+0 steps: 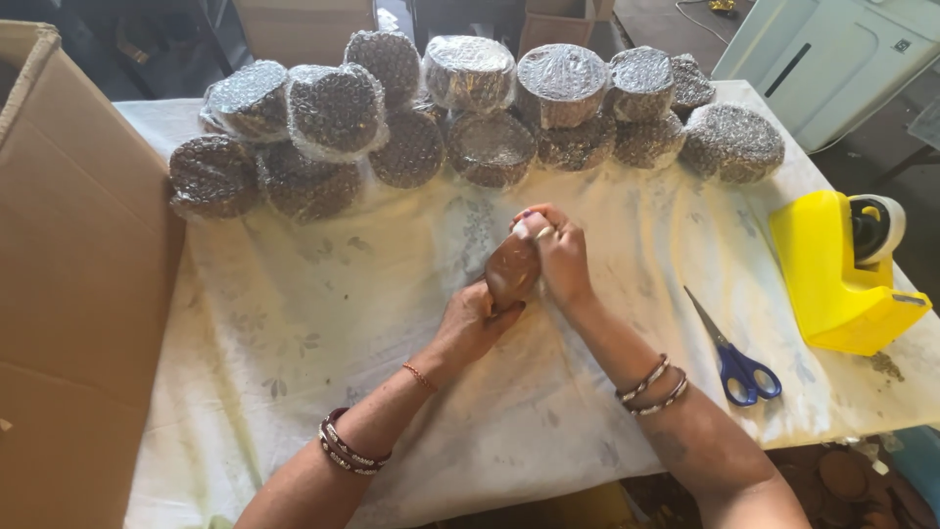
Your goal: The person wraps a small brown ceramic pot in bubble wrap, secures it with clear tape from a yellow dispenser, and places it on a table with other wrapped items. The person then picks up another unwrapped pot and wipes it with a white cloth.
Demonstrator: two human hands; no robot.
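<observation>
Wrapped bundles (pixel 470 118) lie behind both hands; scissors (pixel 729 353) and tape dispenser (pixel 832 274) right.

I saw a glossy brown rounded clay piece (pixel 511 271), a white cloth with a faint grey floral print (pixel 323 323), dark brown discs wrapped in clear bubble film (pixel 338 110), blue-handled steel scissors (pixel 736 358), a bright yellow plastic tape dispenser (pixel 832 274) and a plain tan cardboard box (pixel 73 294).

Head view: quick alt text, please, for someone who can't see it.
Both hands, left hand and right hand, grip a small brown object over a cloth-covered table. Bubble-wrapped round bundles line the far edge; blue-handled scissors and a yellow tape dispenser lie right.
</observation>
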